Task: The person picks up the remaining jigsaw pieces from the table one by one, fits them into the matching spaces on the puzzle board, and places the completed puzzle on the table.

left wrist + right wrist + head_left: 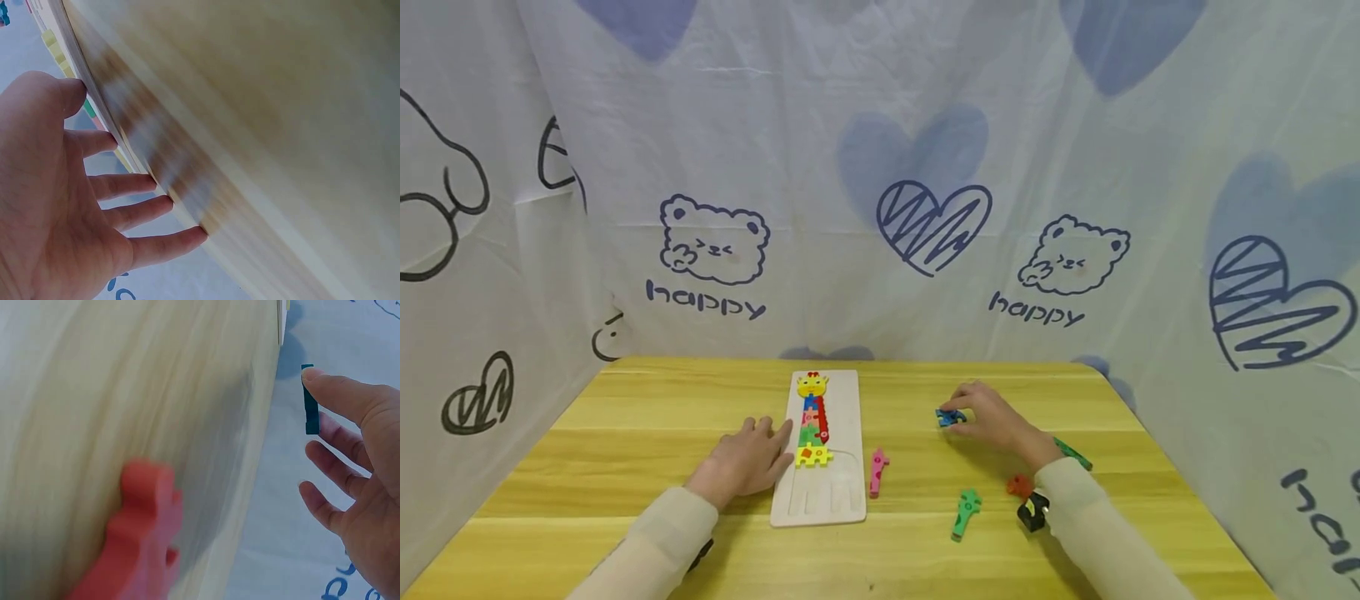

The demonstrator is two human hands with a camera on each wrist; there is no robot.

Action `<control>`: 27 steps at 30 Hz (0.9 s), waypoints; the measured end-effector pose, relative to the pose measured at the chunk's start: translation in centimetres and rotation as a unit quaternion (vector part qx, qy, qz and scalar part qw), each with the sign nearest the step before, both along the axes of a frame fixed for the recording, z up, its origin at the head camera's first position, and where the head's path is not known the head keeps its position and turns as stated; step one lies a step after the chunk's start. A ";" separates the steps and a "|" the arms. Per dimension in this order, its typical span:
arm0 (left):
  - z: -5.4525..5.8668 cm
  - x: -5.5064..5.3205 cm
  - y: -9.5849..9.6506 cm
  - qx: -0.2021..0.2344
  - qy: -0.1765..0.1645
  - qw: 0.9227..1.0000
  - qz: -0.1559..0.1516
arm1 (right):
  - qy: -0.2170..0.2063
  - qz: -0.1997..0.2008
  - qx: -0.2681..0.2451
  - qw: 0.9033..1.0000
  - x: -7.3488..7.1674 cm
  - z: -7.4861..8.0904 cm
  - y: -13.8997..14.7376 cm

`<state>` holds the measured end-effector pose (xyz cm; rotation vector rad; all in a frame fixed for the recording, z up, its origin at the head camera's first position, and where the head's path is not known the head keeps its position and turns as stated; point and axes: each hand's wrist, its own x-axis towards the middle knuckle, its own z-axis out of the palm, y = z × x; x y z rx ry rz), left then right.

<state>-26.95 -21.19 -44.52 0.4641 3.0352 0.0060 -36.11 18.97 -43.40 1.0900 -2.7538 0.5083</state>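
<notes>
A pale wooden puzzle board (842, 417) lies on the table, bearing a partly filled giraffe puzzle (811, 425) with a yellow head, coloured neck pieces and a yellow block at the bottom. My left hand (741, 462) rests at the board's left side; in the left wrist view its spread fingers (134, 186) reach the board's edge. To the right of the board, my right hand (992, 421) pinches a blue puzzle piece (951, 417) between thumb and fingers. The right wrist view shows that piece edge-on, held above the tabletop.
Loose on the table are a pink piece (877, 472) beside the board, a light green piece (966, 514) at the front and a dark green piece (1073, 453) beyond my right wrist. A red piece (1018, 485) and a black piece (1032, 512) lie beside my right sleeve. A printed curtain (820, 167) surrounds the table.
</notes>
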 end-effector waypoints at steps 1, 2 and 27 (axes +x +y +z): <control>0.0 0.0 0.0 -0.001 0.000 1.000 0.000 | -0.001 0.002 0.002 1.000 0.1 -0.1 -0.2; -0.1 0.0 0.0 -0.002 -0.001 1.000 0.000 | -0.001 0.005 0.003 1.000 0.2 -0.1 -0.4; 0.1 0.0 0.0 -0.005 -0.003 1.000 0.000 | 0.015 0.053 0.029 0.998 1.2 0.3 -5.1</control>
